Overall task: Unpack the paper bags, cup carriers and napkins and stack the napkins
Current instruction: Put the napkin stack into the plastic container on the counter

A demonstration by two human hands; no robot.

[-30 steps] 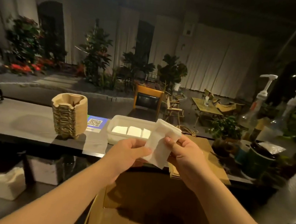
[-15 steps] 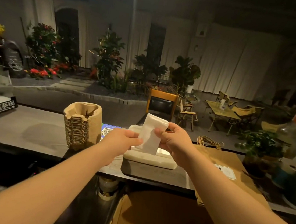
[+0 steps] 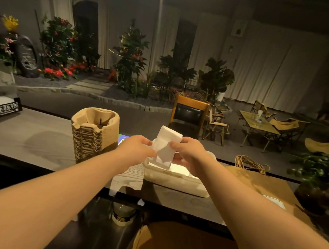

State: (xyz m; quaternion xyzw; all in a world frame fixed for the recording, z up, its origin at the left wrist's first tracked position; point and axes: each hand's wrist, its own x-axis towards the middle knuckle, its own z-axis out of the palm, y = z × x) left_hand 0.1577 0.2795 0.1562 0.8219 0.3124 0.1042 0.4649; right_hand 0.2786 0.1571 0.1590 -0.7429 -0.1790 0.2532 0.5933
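Head view, dim room. Both hands are out over the surface (image 3: pixel 26 140), meeting just above a white plastic tub (image 3: pixel 174 181) that sits at about 6 o'clock from them, near the surface's front edge.

Left hand (image 3: pixel 136 149) – fingers curled, thumb and fingertips pinching the left edge of a white napkin bundle (image 3: pixel 165 146). Right hand (image 3: pixel 189 150) – fingers curled round the bundle's right edge, thumb on its near face. The bundle stands upright, tilted a little to the right, its lower end down at the tub's rim; whether it touches the napkins already inside cannot be told.

Inside the tub, at 5 o'clock from the hands, a flat layer of white napkins (image 3: pixel 179 169) shows, brightly lit.

At 9 o'clock from the tub: a tall stack of brown pulp cup carriers (image 3: pixel 94 135), standing on the surface, just beside the left forearm. Between stack and tub, a corner of a blue-green card (image 3: pixel 123 137), mostly hidden.

At 3 o'clock from the tub: brown paper bags (image 3: pixel 265 183) lying flat, twine handles (image 3: pixel 249 163) at their far end, a white label near the right forearm.

At 6 o'clock, below the surface edge, an open cardboard box (image 3: pixel 177 247).
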